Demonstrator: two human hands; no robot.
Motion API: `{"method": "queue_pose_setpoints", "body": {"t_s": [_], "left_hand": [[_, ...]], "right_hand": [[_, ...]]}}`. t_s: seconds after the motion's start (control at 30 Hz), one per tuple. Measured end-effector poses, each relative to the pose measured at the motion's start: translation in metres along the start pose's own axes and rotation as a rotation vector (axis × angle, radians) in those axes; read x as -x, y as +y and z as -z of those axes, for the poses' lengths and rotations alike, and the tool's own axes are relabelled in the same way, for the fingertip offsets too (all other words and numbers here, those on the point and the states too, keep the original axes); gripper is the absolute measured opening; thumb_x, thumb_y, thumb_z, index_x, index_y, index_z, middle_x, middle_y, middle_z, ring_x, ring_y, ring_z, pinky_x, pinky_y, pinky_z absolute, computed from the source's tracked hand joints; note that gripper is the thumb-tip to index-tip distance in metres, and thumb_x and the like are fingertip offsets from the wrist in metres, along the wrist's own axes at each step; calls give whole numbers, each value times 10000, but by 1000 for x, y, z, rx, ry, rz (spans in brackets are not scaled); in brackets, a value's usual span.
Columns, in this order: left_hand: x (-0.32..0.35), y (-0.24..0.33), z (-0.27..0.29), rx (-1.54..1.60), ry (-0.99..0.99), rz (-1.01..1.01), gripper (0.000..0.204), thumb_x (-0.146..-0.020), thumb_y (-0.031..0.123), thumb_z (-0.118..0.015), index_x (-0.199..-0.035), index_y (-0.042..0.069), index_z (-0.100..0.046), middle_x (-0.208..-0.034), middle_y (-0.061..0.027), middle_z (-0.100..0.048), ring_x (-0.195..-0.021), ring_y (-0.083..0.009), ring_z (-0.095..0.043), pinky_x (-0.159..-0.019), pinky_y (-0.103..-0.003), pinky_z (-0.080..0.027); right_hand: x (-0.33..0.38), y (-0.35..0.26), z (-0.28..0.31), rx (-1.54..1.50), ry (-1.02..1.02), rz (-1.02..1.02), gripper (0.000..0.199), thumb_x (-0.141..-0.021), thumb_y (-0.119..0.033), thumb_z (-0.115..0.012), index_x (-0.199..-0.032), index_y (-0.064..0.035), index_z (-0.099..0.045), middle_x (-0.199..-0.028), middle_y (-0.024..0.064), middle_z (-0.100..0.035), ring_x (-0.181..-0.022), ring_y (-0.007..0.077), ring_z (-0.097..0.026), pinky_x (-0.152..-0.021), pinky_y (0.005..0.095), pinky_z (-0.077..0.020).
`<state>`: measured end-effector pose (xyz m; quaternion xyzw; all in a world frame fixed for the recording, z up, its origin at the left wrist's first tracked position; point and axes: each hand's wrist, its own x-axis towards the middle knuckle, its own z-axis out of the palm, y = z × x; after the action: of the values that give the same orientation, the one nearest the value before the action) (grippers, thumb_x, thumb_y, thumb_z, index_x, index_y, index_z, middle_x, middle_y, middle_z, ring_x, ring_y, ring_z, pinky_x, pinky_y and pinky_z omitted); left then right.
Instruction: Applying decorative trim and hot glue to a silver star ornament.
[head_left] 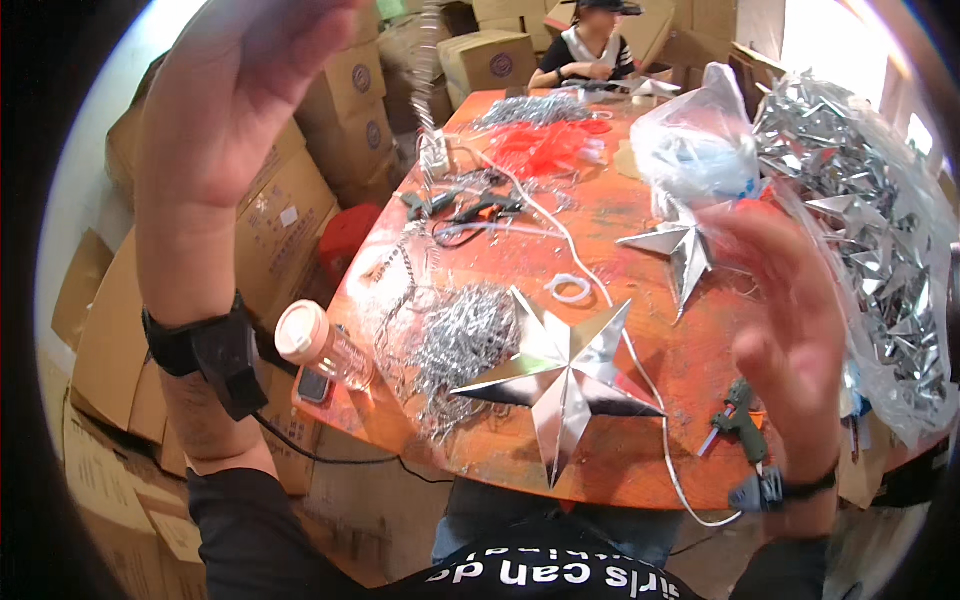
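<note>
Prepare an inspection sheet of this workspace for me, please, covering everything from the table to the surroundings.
Surface: orange-red table, stained and littered with scraps.
Job's things: large silver star near the close edge; smaller silver star beyond; silver tinsel heap at left; green glue gun at right.
Clutter: red plastic pile; bottle with pink lid; bag of silver pieces.
Hands: left hand raised, fingertips cut off, grip unclear; right hand open, blurred, seemingly empty.
Cables: white cable across the table; black cable from the left wrist device.
Surroundings: stacked cardboard boxes; another person at the far end.
</note>
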<state>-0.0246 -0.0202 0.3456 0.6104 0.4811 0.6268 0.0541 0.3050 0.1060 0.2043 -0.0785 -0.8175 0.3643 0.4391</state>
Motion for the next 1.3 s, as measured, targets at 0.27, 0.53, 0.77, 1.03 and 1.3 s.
{"method": "queue_pose_setpoints", "body": {"t_s": [0.27, 0.53, 0.77, 1.03, 1.3], "left_hand": [[10, 6, -80, 100, -325, 111, 298, -964, 103, -601, -1247, 13, -593, -920, -52, -660, -701, -106, -596, -615, -212, -497], [81, -45, -120, -74, -293, 303, 194, -831, -32, -698, -1022, -21, -664, -848, -63, -661, -699, -128, -650, -638, -232, -528], [151, -106, -147, -357, -572, 419, 101, -846, -30, -691, -946, -16, -693, -861, -116, -690, -779, -213, -674, -696, -308, -521], [174, -122, -156, -381, -470, 425, 115, -864, -39, -648, -959, 19, -616, -888, -78, -631, -810, -194, -611, -686, -290, -455], [179, -134, -159, -213, -408, 599, 64, -936, -17, -577, -997, 3, -579, -1014, -104, -686, -936, -192, -632, -828, -319, -504]], "right_hand": [[-42, 31, -16, -774, -520, -312, 990, -911, -805, -268, -1258, 78, -553, -939, 144, -682, -843, 179, -629, -799, 301, -464], [80, 36, 42, -510, -215, -734, 407, -1036, -377, -552, -942, 3, -664, -816, 12, -631, -721, 52, -542, -630, 216, -419], [120, 73, 37, -300, -138, -918, 176, -1029, -151, -554, -943, -10, -614, -822, 4, -615, -757, 79, -547, -686, 242, -447], [104, 115, 0, -214, -243, -983, 168, -919, -148, -695, -989, -4, -647, -712, -32, -513, -640, 49, -453, -584, 243, -372], [89, 133, -19, -115, -426, -860, 221, -896, -240, -699, -993, -40, -702, -669, 2, -546, -616, 100, -505, -590, 302, -408]]}}
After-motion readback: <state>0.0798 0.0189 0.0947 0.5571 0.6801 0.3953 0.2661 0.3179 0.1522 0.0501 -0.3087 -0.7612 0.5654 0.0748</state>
